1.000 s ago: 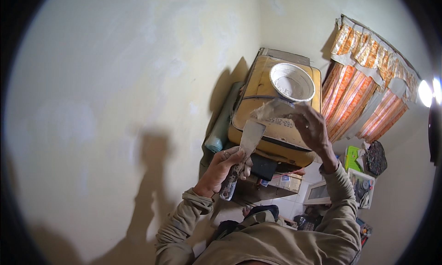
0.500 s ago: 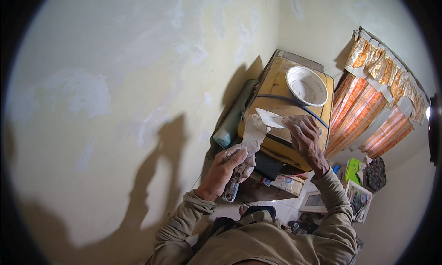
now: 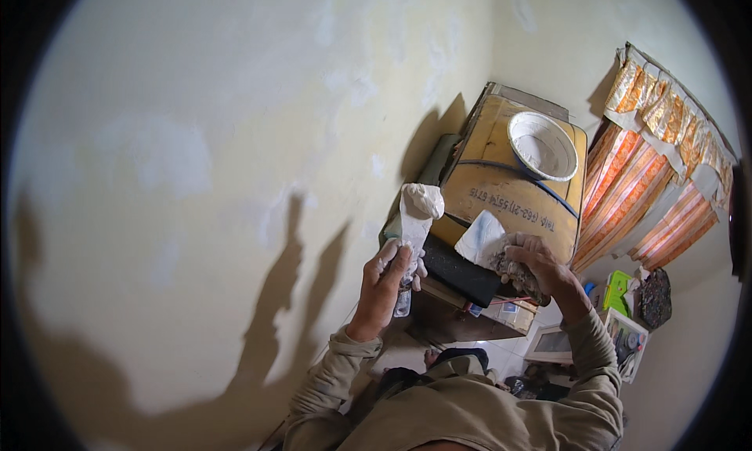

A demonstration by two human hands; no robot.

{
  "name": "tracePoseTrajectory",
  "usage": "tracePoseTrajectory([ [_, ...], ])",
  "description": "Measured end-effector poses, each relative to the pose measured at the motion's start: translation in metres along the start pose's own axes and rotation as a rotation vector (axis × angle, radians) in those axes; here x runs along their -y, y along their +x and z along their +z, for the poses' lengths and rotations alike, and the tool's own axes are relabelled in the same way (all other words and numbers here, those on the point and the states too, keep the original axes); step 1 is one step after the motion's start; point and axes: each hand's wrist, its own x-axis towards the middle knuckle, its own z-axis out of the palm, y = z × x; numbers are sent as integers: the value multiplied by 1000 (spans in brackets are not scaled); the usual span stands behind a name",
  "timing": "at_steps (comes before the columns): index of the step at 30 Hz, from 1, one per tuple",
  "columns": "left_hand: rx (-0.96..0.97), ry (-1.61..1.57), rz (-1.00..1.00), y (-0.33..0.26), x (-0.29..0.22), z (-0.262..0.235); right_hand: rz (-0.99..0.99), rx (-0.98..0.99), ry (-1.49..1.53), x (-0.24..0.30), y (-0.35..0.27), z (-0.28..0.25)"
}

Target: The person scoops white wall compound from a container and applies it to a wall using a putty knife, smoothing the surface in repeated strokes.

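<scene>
My left hand (image 3: 380, 286) is closed round the handle of a putty knife (image 3: 411, 230), held with its blade up. A lump of white putty (image 3: 425, 200) sits on the blade's upper end. To its right, my right hand (image 3: 540, 264) grips a second putty knife (image 3: 480, 238) by its crusted handle. That wide blade points up and left, apart from the first, with a thin white smear on it. Both hands have whitish residue on them. Beyond them stands a white bowl (image 3: 567, 147) with white putty coating its inside.
The bowl rests on a yellowish-brown box (image 3: 489, 194) with a dark cord (image 3: 479, 163) across it. A black object (image 3: 448, 267) lies at its near side, a green roll (image 3: 439, 161) by the patched wall (image 3: 258, 114). Orange striped curtains (image 3: 611, 188) hang at right.
The two knives were touching at their blades; now they are apart. My right hand has moved down and its blade is lower. Putty now forms a lump on the left knife's tip.
</scene>
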Motion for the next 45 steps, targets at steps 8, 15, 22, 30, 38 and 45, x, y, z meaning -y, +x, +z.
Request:
tracePoseTrajectory([
  [8, -67, 244, 117, -3, 12, 4, -38, 130, 92, 42, -7, 41],
  [15, -61, 183, 38, -10, 25, 3, -49, 144, 117, 40, 2, 49],
  [22, -84, 30, 122, -12, 41, 7, -106, 104, 106, 38, 11, 60],
  [30, -106, 79, 155, -16, 47, 2, -155, 56, 97, 33, 13, 64],
  [38, -111, 295, 298, -12, 64, -14, -125, 98, 86, 32, 18, 62],
  [45, -112, 182, 102, -23, 71, -20, -148, 95, 184, 40, 16, 67],
])
